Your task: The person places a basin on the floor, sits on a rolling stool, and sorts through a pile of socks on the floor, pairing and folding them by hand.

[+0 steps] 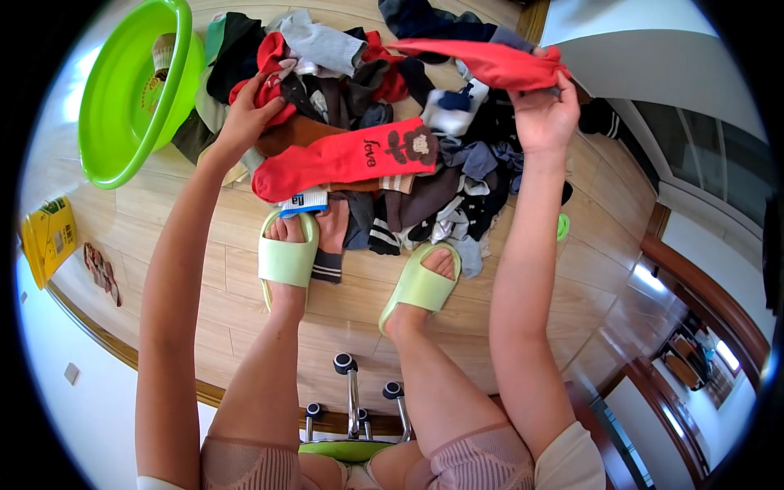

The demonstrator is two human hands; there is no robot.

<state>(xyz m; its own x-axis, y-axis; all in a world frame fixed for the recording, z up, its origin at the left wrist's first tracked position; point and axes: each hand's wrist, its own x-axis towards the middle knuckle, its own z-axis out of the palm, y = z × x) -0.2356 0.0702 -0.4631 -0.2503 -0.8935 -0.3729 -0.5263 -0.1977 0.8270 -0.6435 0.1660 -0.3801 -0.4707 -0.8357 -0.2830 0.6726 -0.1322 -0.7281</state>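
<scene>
A heap of socks in many colours lies on the wooden floor (351,318) before my feet. Across the top of the heap rests a red sock (327,167) with "love" and a brown flower on it. My right hand (545,114) is raised at the heap's right side, closed on another red sock (506,65) that stretches out to the left. At the heap's upper left, my left hand (251,114) touches a crumpled red sock (273,65); its fingers are bent over the fabric. A grey sock (322,42) lies just right of that hand.
A green basin (135,155) with a sock inside stands at the upper left. Below it are a yellow container (51,241) and a brown patterned item (101,273). My feet wear light green slippers (284,260). Stool casters (345,363) stand between my legs.
</scene>
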